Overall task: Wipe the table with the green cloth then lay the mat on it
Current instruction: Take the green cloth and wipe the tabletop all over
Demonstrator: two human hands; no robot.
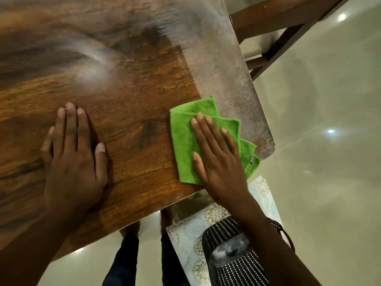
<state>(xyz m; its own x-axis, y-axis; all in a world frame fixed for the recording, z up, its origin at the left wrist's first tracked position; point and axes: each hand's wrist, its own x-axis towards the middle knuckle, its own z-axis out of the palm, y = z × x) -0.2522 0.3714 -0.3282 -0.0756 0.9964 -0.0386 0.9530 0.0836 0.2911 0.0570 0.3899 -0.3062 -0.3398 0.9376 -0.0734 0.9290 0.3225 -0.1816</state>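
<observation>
The folded green cloth lies on the wooden table near its right corner. My right hand presses flat on the cloth with straight fingers. My left hand rests flat on the bare wood to the left, fingers straight. A pale mat with gold floral print lies below the table's near edge on a seat, partly hidden by my right arm and a black striped object. The strip of table to the right of the cloth looks dull and dusty; the wood left of it is darker and glossier.
A black object with white dotted stripes lies on the mat. A wooden chair stands past the table's far right edge. Glossy pale floor tiles spread to the right. My legs show under the near edge.
</observation>
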